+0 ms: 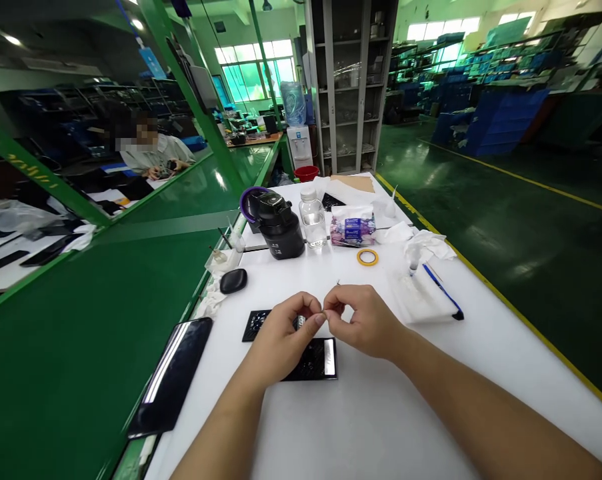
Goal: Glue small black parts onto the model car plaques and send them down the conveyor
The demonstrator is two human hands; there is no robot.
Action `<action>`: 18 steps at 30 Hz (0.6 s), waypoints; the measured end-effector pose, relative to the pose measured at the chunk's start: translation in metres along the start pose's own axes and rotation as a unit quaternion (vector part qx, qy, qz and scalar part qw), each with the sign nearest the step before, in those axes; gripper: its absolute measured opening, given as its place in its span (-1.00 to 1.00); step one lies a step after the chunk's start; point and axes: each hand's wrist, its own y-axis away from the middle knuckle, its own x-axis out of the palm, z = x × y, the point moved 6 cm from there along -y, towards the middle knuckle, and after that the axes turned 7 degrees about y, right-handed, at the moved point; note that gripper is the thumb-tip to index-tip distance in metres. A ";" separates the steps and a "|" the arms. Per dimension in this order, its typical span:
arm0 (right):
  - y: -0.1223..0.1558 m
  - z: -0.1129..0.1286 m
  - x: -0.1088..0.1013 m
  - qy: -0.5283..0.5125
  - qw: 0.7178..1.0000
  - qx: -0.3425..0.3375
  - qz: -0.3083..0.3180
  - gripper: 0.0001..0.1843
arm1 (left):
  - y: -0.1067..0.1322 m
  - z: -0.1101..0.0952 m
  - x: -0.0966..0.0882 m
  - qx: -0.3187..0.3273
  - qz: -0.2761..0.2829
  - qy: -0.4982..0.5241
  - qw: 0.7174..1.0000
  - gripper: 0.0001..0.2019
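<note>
My left hand (283, 333) and my right hand (368, 320) meet above the white table, thumbs and forefingers pinched with the tips touching. Whatever lies between the fingertips is too small to make out. A tiny thin piece (338, 283) shows just above my right forefinger; I cannot tell whether it is held. Beneath my left hand lies a black rectangular plate (311, 363) with a silvery strip (329, 358) at its right end. A second black plate (253, 325) with shiny parts lies behind it, partly covered by my left hand.
A glossy black panel (175, 373) lies along the left edge, near a black case (233, 281). Farther back stand a black jug (283, 233), clear bottle (313, 220), tissue pack (353, 229) and yellow tape roll (367, 257). A blue-edged white cloth (425, 300) lies right. A person (155, 153) sits far left.
</note>
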 end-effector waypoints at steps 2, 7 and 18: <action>0.001 0.003 0.000 0.010 1.000 -0.022 -0.012 -0.86 | 0.001 -0.001 0.001 0.003 0.002 0.016 1.000 -0.77; 0.003 0.008 0.001 0.060 0.995 -0.067 -0.044 -0.87 | 0.003 0.000 0.003 0.000 -0.004 0.003 1.000 -0.77; 0.008 0.008 0.010 0.060 0.994 0.013 -0.090 -0.87 | 0.005 0.004 0.009 -0.015 0.015 0.059 0.998 -0.71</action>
